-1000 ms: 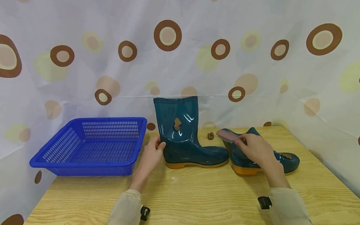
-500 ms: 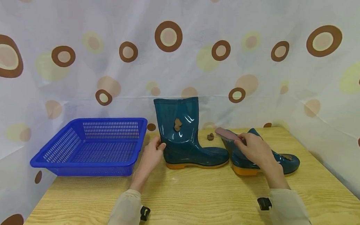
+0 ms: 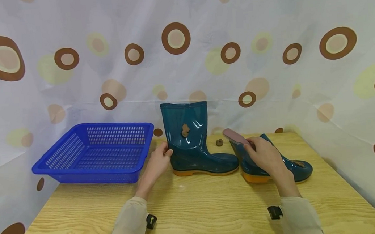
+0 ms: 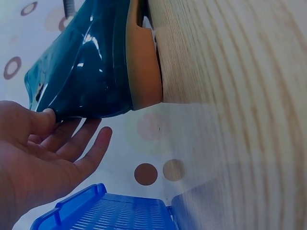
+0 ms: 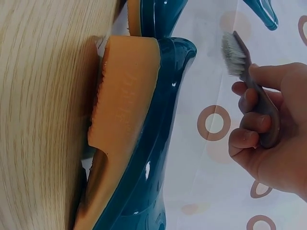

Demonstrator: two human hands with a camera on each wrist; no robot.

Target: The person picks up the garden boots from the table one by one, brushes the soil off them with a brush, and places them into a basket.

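A dark green rain boot point(image 3: 189, 149) with a yellow sole stands upright mid-table, a brown mud-like lump point(image 3: 185, 130) stuck to its shaft. My left hand point(image 3: 159, 159) holds it at the back above the heel; in the left wrist view the thumb lies on the near side and the fingertips reach behind. My right hand point(image 3: 264, 153) grips the handle of a scrub brush point(image 5: 235, 55), its pale bristles visible in the right wrist view. The brush is raised above the second rain boot point(image 3: 300, 170), which is partly hidden by that hand and has a brown lump point(image 3: 299, 163) near its toe.
A blue plastic basket point(image 3: 90, 178) with slotted walls stands on the left of the wooden table point(image 3: 207, 210). One small brown lump point(image 3: 219, 142) lies on the table between the boots. A patterned curtain point(image 3: 191, 77) hangs behind the table.
The right hand has lifted the brush slightly, its head tilting up and a little left, so the bristles no longer show in the head view. The left hand and both boots stay put.
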